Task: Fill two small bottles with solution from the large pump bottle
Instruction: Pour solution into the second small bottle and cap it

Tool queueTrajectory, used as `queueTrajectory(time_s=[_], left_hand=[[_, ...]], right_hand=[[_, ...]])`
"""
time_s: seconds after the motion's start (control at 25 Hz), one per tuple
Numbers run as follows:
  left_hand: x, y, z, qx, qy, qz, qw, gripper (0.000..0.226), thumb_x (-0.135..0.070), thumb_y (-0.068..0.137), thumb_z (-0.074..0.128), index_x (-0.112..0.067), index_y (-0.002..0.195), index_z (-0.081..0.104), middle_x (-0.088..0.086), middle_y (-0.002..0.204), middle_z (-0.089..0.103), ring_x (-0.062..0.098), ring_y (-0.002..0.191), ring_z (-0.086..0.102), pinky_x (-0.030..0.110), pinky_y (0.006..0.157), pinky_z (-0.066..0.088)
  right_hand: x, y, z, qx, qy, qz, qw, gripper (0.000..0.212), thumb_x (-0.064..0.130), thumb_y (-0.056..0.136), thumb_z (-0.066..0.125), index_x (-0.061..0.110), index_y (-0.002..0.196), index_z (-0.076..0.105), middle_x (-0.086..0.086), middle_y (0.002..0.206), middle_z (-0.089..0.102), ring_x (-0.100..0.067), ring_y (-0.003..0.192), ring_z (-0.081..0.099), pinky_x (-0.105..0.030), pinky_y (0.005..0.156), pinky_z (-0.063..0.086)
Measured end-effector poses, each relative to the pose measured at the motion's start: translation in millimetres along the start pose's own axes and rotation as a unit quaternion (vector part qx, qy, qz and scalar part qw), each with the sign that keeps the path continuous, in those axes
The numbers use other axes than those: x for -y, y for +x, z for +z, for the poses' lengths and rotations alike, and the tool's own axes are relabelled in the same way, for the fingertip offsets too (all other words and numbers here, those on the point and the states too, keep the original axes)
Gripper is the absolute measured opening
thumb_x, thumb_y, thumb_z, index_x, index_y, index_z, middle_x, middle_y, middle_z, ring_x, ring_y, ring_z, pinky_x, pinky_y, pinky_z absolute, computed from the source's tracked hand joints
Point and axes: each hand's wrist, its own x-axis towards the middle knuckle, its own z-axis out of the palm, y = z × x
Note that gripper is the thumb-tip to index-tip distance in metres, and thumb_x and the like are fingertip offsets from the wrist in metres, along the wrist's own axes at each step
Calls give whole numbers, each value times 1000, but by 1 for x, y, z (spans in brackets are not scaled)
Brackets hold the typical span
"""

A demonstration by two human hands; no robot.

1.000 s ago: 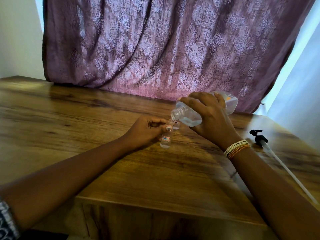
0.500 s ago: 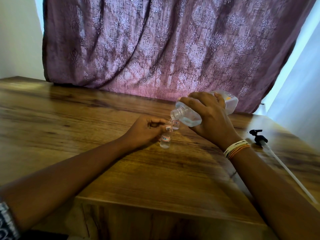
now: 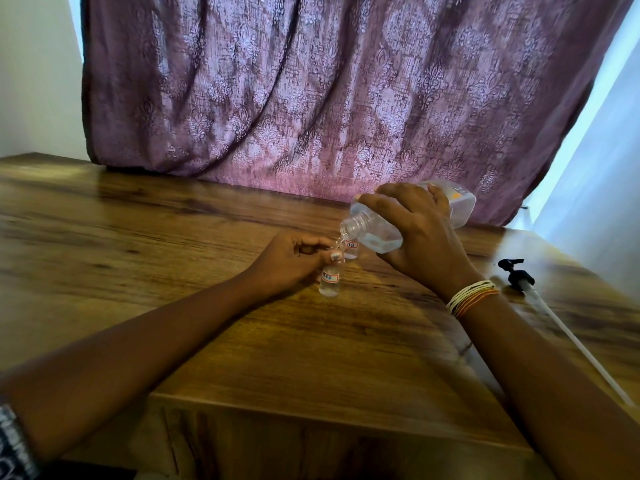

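My right hand [image 3: 415, 233] grips the large clear bottle [image 3: 377, 233], tipped on its side with its open threaded neck pointing down-left. A thin stream of clear liquid runs from the neck into a small labelled bottle [image 3: 329, 280] that stands on the wooden table [image 3: 173, 244]. My left hand [image 3: 294, 258] pinches that small bottle near its top. A second small labelled bottle [image 3: 351, 247] stands just behind it, partly hidden by the large bottle's neck.
The black pump head with its long white tube [image 3: 519, 275] lies on the table to the right of my right wrist. A purple patterned curtain [image 3: 329, 91] hangs behind the table. The table's front edge runs just below my forearms.
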Motion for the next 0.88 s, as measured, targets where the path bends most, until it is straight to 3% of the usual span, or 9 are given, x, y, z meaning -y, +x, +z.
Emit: queueTrajectory(time_s=[0.28, 0.4, 0.48, 0.88], left_hand=[[2, 0, 0, -1, -12, -1, 1000, 14, -20, 79, 67, -25, 88, 77, -1, 88, 77, 19, 80, 70, 42, 73, 56], [7, 1, -1, -5, -29, -3, 1000, 17, -26, 76, 70, -23, 91, 78, 5, 93, 77, 30, 87, 67, 61, 84, 51], [7, 1, -2, -8, -21, -2, 1000, 20, -27, 75, 71, -20, 93, 77, 8, 95, 76, 35, 91, 66, 67, 86, 48], [1, -2, 0, -13, -7, -2, 1000, 23, -24, 75, 68, -14, 95, 74, 12, 95, 75, 37, 88, 66, 62, 83, 51]], right_hand=[[0, 0, -1, 0, 1, 4, 1000, 48, 50, 86, 60, 28, 128, 56, -2, 125, 60, -25, 119, 54, -64, 100, 34], [0, 0, -1, 4, -2, 4, 1000, 48, 50, 85, 59, 29, 128, 56, -2, 126, 60, -25, 120, 54, -64, 100, 34], [0, -1, -1, 5, -6, 5, 1000, 49, 49, 85, 62, 29, 129, 56, -3, 126, 59, -25, 120, 54, -64, 101, 34], [-1, -1, 0, 3, -7, 5, 1000, 49, 49, 85, 63, 28, 129, 55, -4, 126, 60, -26, 120, 54, -64, 100, 35]])
